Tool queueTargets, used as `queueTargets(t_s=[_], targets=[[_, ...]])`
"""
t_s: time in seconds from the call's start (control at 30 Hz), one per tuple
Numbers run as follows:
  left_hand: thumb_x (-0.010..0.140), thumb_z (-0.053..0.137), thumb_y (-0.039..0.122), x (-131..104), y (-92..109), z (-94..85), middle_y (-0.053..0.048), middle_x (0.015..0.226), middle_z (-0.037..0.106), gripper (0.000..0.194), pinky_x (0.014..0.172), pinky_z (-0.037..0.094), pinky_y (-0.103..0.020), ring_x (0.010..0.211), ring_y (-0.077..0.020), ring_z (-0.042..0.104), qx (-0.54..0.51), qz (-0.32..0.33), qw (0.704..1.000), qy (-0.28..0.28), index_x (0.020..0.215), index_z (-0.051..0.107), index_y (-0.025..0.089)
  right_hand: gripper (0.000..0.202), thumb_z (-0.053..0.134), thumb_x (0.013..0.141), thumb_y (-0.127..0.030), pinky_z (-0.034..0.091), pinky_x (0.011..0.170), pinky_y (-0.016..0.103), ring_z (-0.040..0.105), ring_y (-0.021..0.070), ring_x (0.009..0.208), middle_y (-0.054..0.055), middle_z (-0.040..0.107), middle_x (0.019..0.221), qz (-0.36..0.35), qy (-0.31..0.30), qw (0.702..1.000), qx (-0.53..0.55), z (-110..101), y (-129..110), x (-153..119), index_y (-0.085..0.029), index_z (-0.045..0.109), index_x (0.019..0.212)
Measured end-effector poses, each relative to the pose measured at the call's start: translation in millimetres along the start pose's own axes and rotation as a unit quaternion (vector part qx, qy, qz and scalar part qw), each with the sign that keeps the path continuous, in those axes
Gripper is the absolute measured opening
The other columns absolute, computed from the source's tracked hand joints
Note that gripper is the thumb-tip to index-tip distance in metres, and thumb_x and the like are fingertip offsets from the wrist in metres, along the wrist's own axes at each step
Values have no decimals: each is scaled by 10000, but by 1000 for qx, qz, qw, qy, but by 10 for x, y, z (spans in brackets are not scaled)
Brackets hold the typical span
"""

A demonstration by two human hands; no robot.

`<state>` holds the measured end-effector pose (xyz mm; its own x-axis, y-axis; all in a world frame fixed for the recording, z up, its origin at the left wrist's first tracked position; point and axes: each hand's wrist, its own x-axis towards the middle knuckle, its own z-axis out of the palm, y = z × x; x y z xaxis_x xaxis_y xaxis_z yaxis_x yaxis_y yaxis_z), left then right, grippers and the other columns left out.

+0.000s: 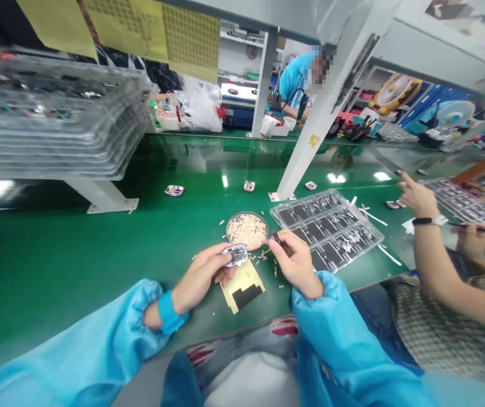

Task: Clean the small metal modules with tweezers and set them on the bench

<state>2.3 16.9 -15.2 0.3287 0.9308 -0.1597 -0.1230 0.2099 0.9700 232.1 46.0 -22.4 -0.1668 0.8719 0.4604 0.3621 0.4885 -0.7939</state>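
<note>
My left hand grips a small electronic device housing with a pale rim and dark parts inside, its open side facing up. To the right of it, my right hand pinches a small black piece between thumb and fingertips; its exact kind is too small to tell. Just beyond both hands sits a round dish full of tiny beige pieces, some of which lie scattered on the table around it. Below the housing lies a yellow backing sheet with a black patch on it.
A clear compartment tray with black parts lies to the right. Several similar housings rest along the green table. A white post stands ahead. Stacked plastic trays sit at left. A co-worker's arm reaches in at right.
</note>
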Motion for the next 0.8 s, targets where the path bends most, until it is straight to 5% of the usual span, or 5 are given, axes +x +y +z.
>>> queueTargets(t_s=[0.23, 0.37, 0.57, 0.8], targets=[[865, 639, 415, 35, -10, 6, 32, 587, 556, 266, 459, 327, -217, 482, -105, 471, 38, -3, 999, 29, 935, 607, 160, 155, 634, 939, -273, 419, 644, 308, 549, 162, 697, 17, 586, 756, 12, -45, 999, -24, 13, -1, -123, -202, 637, 802], [926, 552, 432, 74, -58, -76, 35, 616, 560, 255, 487, 383, -235, 514, -128, 499, 192, 52, 976, 84, 992, 607, 192, 172, 639, 936, -284, 418, 634, 306, 552, 164, 693, 20, 587, 753, 25, -45, 999, -16, 13, 1, -139, -202, 639, 784], [862, 636, 401, 283, -47, -499, 15, 703, 655, 215, 572, 401, -261, 598, -159, 560, 319, 110, 921, 193, 989, 658, 229, 191, 645, 933, -314, 422, 631, 308, 569, 179, 715, 34, 605, 785, 42, -56, 998, 9, -15, 56, -172, -205, 632, 777], [908, 523, 524, 1019, 237, -1144, -31, 636, 670, 401, 552, 461, -300, 509, -187, 592, 388, 88, 873, 281, 1008, 679, 168, 235, 634, 942, -348, 419, 621, 304, 569, 180, 698, 34, 600, 758, 78, -68, 995, 7, -6, 135, -177, -200, 627, 760]])
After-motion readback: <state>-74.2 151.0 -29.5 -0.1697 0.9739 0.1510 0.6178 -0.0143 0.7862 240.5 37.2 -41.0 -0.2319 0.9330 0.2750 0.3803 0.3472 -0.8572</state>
